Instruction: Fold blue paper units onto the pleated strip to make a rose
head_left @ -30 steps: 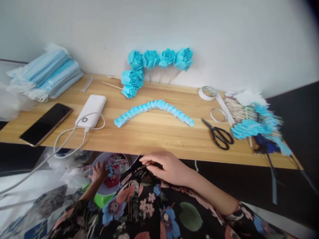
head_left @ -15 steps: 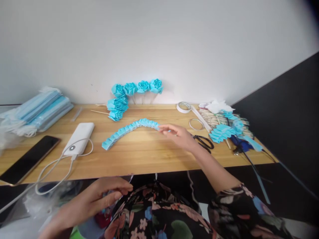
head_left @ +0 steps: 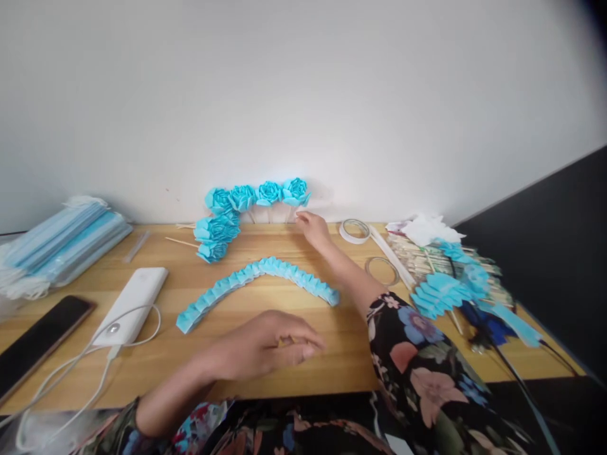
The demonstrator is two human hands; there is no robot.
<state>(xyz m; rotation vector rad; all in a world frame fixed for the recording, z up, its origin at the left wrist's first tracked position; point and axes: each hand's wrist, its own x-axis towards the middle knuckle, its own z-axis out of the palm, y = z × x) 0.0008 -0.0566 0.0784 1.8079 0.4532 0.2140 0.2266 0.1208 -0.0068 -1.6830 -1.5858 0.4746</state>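
Observation:
My right hand reaches to the back of the wooden table, its fingertips at the stick of the rightmost blue paper rose leaning on the wall; the fingers look pinched there. Three more blue roses stand beside it, and others lie in a pile to the left. My left hand rests near the front edge with curled fingers, something small and yellowish just under them. A long curved strip of folded blue paper lies between the two hands.
A stack of blue face masks sits far left, with a dark phone and a white power bank with cable. Tape rolls, wooden sticks and blue paper pieces crowd the right side.
My right hand moved from the curved strip back to the roses at the wall. My left hand rose from my lap onto the table's front edge. The view tilted up.

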